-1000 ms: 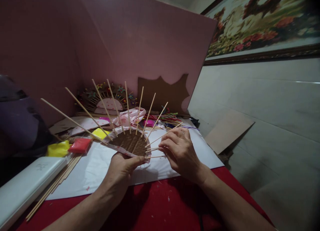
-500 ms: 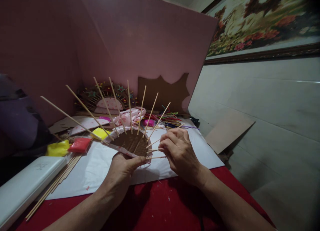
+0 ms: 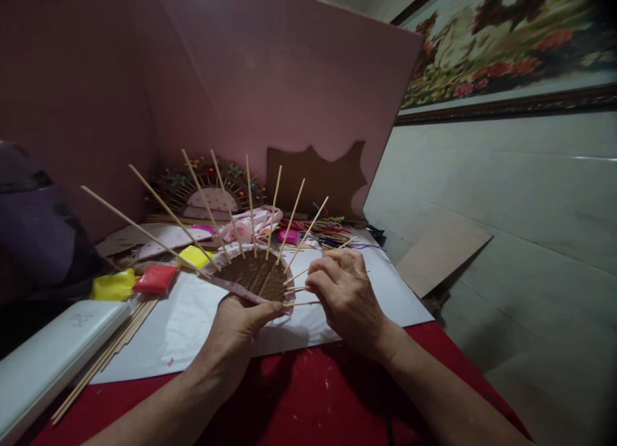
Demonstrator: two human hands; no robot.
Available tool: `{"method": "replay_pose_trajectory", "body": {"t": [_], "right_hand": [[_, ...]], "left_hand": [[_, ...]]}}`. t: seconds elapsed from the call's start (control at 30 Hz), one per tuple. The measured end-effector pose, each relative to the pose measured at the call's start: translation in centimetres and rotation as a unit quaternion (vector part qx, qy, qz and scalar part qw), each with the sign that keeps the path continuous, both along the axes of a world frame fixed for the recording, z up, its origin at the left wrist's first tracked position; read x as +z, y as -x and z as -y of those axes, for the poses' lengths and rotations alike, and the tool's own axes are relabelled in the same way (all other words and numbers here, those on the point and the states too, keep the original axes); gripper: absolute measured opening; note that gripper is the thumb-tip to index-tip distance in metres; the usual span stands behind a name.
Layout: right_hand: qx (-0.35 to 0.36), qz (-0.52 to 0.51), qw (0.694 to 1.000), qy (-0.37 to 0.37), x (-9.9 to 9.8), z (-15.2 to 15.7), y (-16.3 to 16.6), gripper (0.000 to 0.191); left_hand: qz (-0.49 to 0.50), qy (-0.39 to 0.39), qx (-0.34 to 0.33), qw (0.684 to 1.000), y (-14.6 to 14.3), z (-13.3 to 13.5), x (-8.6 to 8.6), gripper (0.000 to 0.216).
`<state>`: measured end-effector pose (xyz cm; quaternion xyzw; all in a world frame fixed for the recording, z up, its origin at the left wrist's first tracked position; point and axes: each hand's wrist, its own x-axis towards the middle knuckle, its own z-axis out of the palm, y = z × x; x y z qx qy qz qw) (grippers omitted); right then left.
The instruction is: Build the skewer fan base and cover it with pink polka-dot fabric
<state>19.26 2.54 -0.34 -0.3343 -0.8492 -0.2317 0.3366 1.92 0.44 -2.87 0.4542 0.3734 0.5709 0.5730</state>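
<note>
In the head view, the left hand (image 3: 241, 324), at the lower centre of the frame, is partly closed on a brown half-round piece (image 3: 253, 276), its thumb along the straight edge near the right-hand corner and its other fingers mostly hidden beneath. That piece sits near the middle of the frame, edged with pale pink fabric, and thin sticks (image 3: 250, 208) fan out from its curved rim toward the upper left, top and right. Right of centre, the right hand (image 3: 344, 295) is curled, thumb and fingers drawn together on the sticks at the piece's right end; which of them it pinches cannot be told. Below and behind lies a white sheet (image 3: 385, 301) on a red cloth (image 3: 308, 394) that fills the bottom of the frame. At left are a white case (image 3: 72, 356), loose sticks (image 3: 106, 349) beside it, a red packet (image 3: 155, 279) and two yellow packets (image 3: 196, 256), one on either side of the red one. Farther back, left of centre, a spotted half-round piece with bright flowers (image 3: 211, 200) stands near crumpled pink cloth (image 3: 253, 222); to their right, jagged brown cardboard (image 3: 313, 179) leans against the pink panel (image 3: 289, 80).
</note>
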Motion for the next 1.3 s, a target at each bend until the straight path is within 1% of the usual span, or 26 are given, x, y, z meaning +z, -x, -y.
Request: {"method": "replay_pose_trajectory", "body": {"t": [0.27, 0.43, 0.5, 0.6, 0.7, 0.8, 0.93, 1.07, 1.17, 1.3], "right_hand": [[-0.007, -0.025, 0.999, -0.023, -0.1, 0.0, 0.0, 0.012], [-0.007, -0.066, 0.997, -0.029, 0.2, 0.3, -0.3, 0.009], [0.011, -0.105, 0.994, -0.036, 0.3, 0.6, -0.4, 0.009], [0.069, -0.169, 0.981, -0.06, 0.3, 1.1, -0.6, 0.013], [0.107, -0.195, 0.972, -0.074, 0.2, 1.4, -0.5, 0.014], [0.091, -0.181, 0.977, -0.061, 0.0, 1.5, -0.2, 0.015], [0.061, -0.137, 0.988, -0.034, -0.3, 1.5, 0.3, 0.013], [0.074, -0.105, 0.992, -0.019, -0.6, 1.8, 0.6, 0.011], [0.079, -0.09, 0.993, -0.007, -0.8, 2.0, 0.7, 0.011], [0.077, -0.091, 0.993, -0.011, -0.9, 2.1, 0.9, 0.012]], "left_hand": [[0.017, 0.017, 0.015, 1.0, -0.2, 0.1, 0.3, 0.028], [0.033, 0.056, 0.032, 0.997, -0.3, 0.1, 0.4, 0.022], [0.044, 0.079, 0.04, 0.995, -0.3, 0.1, 0.5, 0.018], [0.076, 0.09, 0.047, 0.992, -0.2, 0.0, 0.7, 0.014], [0.089, 0.101, 0.061, 0.989, 0.0, -0.1, 0.8, 0.011], [0.099, 0.112, 0.065, 0.987, 0.1, -0.2, 1.0, 0.011], [0.128, 0.104, 0.055, 0.985, 0.2, -0.2, 1.1, 0.011], [0.153, 0.11, 0.048, 0.981, 0.3, -0.2, 1.3, 0.009], [0.165, 0.118, 0.043, 0.978, 0.4, -0.1, 1.4, 0.003], [0.191, 0.112, 0.028, 0.975, 0.6, 0.0, 1.5, 0.009]]}}
